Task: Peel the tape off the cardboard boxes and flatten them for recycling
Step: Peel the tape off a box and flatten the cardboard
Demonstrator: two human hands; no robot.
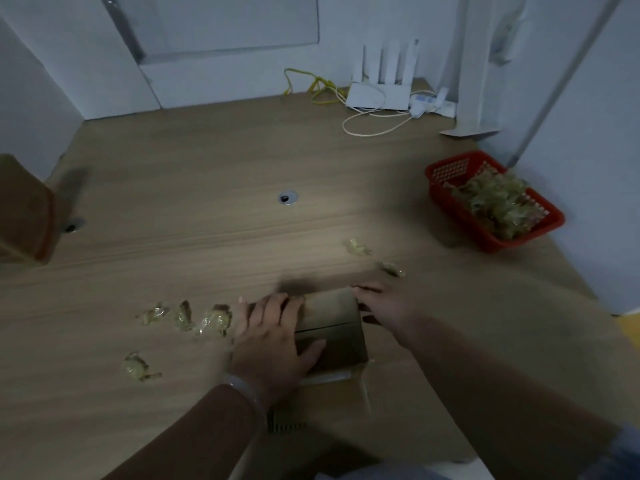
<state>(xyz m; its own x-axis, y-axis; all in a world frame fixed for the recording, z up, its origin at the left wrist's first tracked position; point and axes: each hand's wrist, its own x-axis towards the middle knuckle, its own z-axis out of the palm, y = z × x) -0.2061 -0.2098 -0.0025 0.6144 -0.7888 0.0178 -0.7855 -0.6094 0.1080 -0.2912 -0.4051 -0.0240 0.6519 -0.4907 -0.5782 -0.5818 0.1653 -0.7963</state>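
Cardboard box [332,327], at the table's [207,244] near edge: likely light, stiff yet crushable; your left hand [273,337] presses it flat-fingered, your right hand [384,303] rests straight-fingered against its right edge; grasp by the edges.

Your brown cardboard box [332,323] lies low at 6 o'clock, partly pressed down. Its top panel slopes, a dark fold line crosses it, and a pale glossy strip runs along the near edge. A second box [24,209], also brown, stands at 9 o'clock, cut off by the frame. Four crumpled clear tape wads [214,320] lie at the first box's 9 o'clock, and two more [356,245] at its 1 o'clock. At 2 o'clock, a heap of tape [498,202] fills the red basket [446,168].
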